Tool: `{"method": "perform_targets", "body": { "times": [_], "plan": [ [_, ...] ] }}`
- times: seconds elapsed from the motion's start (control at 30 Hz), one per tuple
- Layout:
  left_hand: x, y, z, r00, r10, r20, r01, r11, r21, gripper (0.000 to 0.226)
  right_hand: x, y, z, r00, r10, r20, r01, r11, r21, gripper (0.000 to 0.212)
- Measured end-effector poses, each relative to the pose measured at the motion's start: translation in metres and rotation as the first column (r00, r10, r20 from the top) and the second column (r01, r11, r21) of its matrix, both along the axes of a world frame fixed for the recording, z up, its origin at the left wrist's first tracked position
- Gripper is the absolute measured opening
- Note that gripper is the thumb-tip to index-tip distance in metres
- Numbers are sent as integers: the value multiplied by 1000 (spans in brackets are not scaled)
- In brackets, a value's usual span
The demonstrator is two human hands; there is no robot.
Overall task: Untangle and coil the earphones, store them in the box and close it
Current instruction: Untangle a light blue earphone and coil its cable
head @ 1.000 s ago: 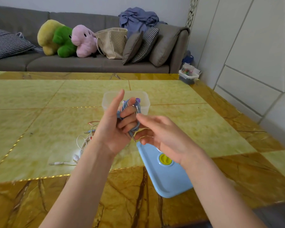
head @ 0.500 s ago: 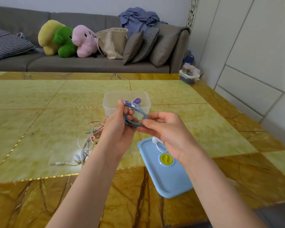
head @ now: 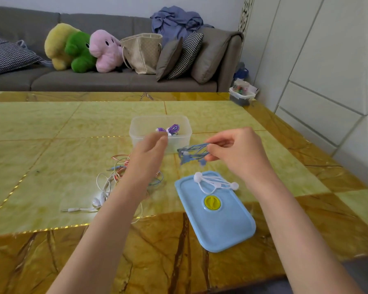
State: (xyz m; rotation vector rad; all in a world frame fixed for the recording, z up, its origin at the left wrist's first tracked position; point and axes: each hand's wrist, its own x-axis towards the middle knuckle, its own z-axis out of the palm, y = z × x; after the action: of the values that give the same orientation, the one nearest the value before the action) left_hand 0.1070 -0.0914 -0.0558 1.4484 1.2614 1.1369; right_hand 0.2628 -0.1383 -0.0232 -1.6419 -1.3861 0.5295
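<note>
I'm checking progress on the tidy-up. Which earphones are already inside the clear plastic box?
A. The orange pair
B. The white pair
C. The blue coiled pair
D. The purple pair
D: the purple coiled earphones lie inside the clear plastic box, while the blue coiled earphones are pinched in the right hand outside it.

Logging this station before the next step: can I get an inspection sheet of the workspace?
Surface: yellow marble table.
Job's things: clear box open, purple earphones inside; blue lid on table, white ties on it.
Clutter: nothing seen.
Hands: right hand pinches blue coil; left hand holds nothing.
Cables: tangle left of lid.
Surroundings: sofa, plush toys, bag.
</note>
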Motion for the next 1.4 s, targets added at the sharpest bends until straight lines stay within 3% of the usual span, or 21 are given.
{"method": "perform_targets", "body": {
  "times": [0.07,0.17,0.27,0.43,0.7,0.87,0.97,1.2,1.27,1.4],
  "plan": [
    [-1,-2,8,975,-134,-178,180,943,278,31,-3,-3,3,998,47,51,-46,999,-29,19],
    [10,-9,7,872,-282,-400,430,832,351,32,-8,-5,6,991,123,53,-121,992,-35,24],
    [18,-13,0,859,-448,-248,503,827,251,28,-6,-5,8,991,133,-27,-133,991,3,18],
    [17,-14,3,824,-567,4,565,822,68,33,2,-9,12,935,218,-281,-227,974,-1,13],
    [10,-20,10,760,-646,78,650,755,-79,34,8,-6,9,872,267,-411,-287,958,15,11],
    [7,-23,5,740,-671,54,670,727,-150,33,3,-4,3,852,369,-372,-440,889,-126,14],
    [8,-22,1,737,-672,73,673,720,-171,34,1,-3,-1,883,327,-337,-389,911,-134,5],
    [13,-24,7,728,-650,219,684,712,-160,27,4,0,-6,768,236,-595,-297,955,-5,6],
    [14,-25,9,723,-608,329,670,733,-116,29,2,1,-8,718,243,-652,-288,957,39,5],
    [12,-23,9,724,-385,572,545,828,-133,35,5,3,-7,647,215,-731,-298,954,16,25]
  ]
}}
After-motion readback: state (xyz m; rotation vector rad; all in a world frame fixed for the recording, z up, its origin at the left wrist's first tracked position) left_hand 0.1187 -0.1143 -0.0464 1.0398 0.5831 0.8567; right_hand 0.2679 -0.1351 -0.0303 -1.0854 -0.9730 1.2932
